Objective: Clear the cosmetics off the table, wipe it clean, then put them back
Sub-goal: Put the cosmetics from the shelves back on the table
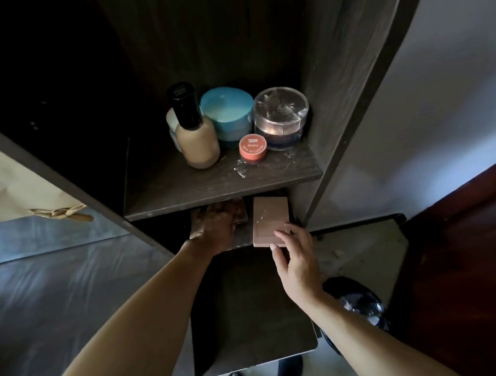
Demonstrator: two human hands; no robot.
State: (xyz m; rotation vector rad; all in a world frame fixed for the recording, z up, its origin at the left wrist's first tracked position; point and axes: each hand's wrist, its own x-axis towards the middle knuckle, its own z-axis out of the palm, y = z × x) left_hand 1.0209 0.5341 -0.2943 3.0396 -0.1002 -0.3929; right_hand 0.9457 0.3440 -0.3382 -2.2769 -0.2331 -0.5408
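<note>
Both arms reach forward into a dark shelf unit. The left hand [214, 224], palm down under the upper shelf [183, 191], covers a small compact [241, 217]; whether its fingers grip it cannot be told. The right hand [295, 260] pinches the near corner of a pink palette [270, 219] lying flat on the lower shelf. Above stand a bottle [195, 136], a blue jar [228, 114], a clear jar [280, 117] and an orange pot [252, 151].

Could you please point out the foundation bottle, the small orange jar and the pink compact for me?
foundation bottle [198, 143]: head view, on its beige body.
small orange jar [252, 149]: head view, on its printed lid.
pink compact [270, 219]: head view, on its flat lid.
</note>
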